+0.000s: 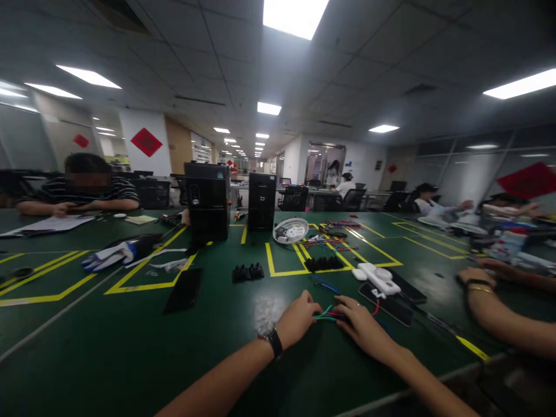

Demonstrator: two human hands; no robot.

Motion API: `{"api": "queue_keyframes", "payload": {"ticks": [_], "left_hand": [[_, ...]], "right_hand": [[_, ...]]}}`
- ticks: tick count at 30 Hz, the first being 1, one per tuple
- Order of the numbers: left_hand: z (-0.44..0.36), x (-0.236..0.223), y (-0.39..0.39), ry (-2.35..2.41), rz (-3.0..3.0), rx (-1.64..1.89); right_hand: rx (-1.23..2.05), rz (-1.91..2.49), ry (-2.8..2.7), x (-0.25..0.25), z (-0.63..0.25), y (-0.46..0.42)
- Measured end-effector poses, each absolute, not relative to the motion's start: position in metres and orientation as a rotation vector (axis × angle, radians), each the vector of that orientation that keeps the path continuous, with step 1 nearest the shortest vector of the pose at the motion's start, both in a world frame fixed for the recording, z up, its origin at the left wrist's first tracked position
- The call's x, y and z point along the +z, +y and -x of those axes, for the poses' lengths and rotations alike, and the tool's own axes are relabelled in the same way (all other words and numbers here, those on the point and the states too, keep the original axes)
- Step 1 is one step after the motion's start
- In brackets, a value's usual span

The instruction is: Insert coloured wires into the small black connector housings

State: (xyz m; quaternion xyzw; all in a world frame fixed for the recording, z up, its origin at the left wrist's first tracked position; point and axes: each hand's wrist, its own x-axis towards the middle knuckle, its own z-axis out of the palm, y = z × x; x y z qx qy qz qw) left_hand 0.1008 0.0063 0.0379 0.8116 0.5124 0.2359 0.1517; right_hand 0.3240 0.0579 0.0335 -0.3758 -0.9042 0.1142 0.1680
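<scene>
Both hands are low over the green table (130,347), close together. My left hand (299,317), with a watch on its wrist, pinches one end of a small bunch of green and red wires (325,315). At the other end of the bunch, my right hand (359,325) has its fingers closed on the wires, partly hiding them. A blue wire (325,285) lies just beyond the fingers. Past it sit two black terminal-like blocks, one to the left (247,273) and one farther back (324,264). A white multi-part device (379,278) rests beside my right hand.
Dark phone-like slabs lie left (184,291) and right (393,307). Two black computer towers (206,202) (262,200), a white basket (290,231) and loose wires (343,225) stand farther back. Gloves (115,255) lie left. Another person's forearm (499,315) rests on the right.
</scene>
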Motion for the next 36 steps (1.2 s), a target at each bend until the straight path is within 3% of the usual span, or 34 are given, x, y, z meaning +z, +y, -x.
{"api": "queue_keyframes", "payload": {"ticks": [4, 8, 12, 18, 23, 27, 36], "left_hand": [[-0.113, 0.047, 0.023, 1.555, -2.379, 0.58], [-0.097, 0.052, 0.016, 1.533, -2.242, 0.773], [-0.098, 0.051, 0.01, 1.348, -2.039, 0.982], [-0.121, 0.046, 0.025, 1.225, -2.056, 0.975], [-0.104, 0.042, 0.076, 1.556, -2.077, 1.185], [-0.085, 0.031, 0.135, 1.919, -2.071, 1.078], [-0.102, 0.018, 0.205, 1.981, -2.238, 0.719]], "right_hand": [[0.249, 1.138, -2.457, 0.035, -0.355, 0.067], [0.222, 1.066, -2.257, 0.043, -0.35, 0.06], [0.536, 0.987, -2.103, 0.049, -0.312, 0.048], [0.858, 0.933, -1.829, 0.053, -0.267, 0.071], [0.93, 0.935, -1.404, 0.053, -0.278, 0.127], [0.947, 1.042, -1.229, 0.041, -0.282, 0.153], [0.733, 1.299, -1.51, 0.029, -0.293, 0.156]]}}
